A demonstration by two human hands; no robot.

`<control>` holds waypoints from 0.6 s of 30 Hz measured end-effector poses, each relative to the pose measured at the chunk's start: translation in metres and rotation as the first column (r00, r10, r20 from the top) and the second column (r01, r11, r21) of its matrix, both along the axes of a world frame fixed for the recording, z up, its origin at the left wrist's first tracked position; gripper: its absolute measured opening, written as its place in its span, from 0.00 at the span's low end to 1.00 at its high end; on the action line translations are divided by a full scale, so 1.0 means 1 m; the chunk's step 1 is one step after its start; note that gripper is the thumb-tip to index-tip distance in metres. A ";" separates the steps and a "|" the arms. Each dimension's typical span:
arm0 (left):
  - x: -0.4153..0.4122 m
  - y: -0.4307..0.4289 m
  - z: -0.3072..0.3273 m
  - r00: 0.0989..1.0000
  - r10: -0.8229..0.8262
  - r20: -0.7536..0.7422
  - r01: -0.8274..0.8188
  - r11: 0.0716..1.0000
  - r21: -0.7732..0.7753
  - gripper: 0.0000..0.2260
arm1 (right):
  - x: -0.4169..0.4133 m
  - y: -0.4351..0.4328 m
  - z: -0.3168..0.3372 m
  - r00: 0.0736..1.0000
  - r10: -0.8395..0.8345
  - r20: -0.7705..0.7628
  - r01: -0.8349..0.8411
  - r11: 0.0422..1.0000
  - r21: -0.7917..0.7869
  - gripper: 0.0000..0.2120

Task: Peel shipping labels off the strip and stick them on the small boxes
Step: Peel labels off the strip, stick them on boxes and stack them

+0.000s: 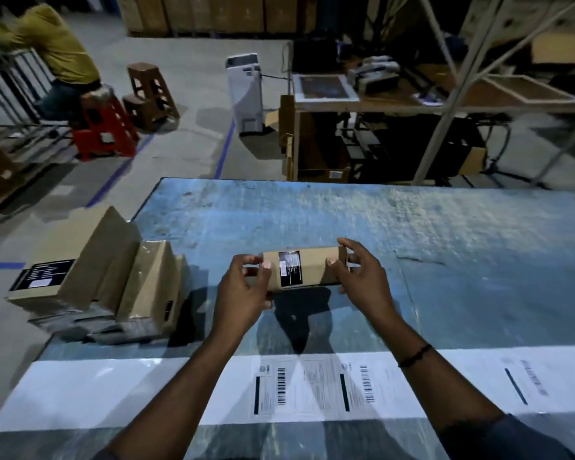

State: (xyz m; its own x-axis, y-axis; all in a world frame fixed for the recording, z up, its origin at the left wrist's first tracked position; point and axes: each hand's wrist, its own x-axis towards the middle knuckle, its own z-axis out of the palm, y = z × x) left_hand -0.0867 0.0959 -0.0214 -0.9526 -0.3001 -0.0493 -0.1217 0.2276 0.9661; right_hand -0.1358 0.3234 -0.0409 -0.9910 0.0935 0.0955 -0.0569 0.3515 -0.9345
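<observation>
I hold a small brown cardboard box (314, 267) above the blue table, long side across, with a black printed label on its near face. My left hand (244, 293) grips its left end and my right hand (359, 277) grips its right end, thumbs on the front. A long white label strip (312, 390) lies across the table's near edge under my forearms. Printed labels with barcodes show at its middle and right; its left stretch is blank.
A pile of brown boxes (113, 280) stands at the table's left edge, some leaning. Beyond the table (445, 234) are a wooden shelf rack (395, 104), a white machine (244, 94), stools and a seated person in yellow (54, 48) at far left.
</observation>
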 end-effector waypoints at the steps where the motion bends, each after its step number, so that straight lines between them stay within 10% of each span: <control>1: -0.003 0.001 -0.005 1.000 -0.012 -0.001 0.012 1.000 -0.029 0.10 | 0.001 0.003 -0.002 1.000 -0.011 0.015 0.011 1.000 0.007 0.20; 18: -0.052 0.003 -0.040 0.988 -0.018 0.155 0.046 0.982 -0.181 0.08 | -0.037 -0.003 -0.029 0.982 -0.091 0.168 0.065 0.986 0.155 0.24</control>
State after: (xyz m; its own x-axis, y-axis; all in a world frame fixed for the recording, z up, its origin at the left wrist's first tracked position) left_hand -0.1389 0.0985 -0.0614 -0.9474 -0.2869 -0.1418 -0.2541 0.4052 0.8782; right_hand -0.1725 0.3201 -0.0698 -0.9838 0.1690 -0.0590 0.1350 0.4837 -0.8647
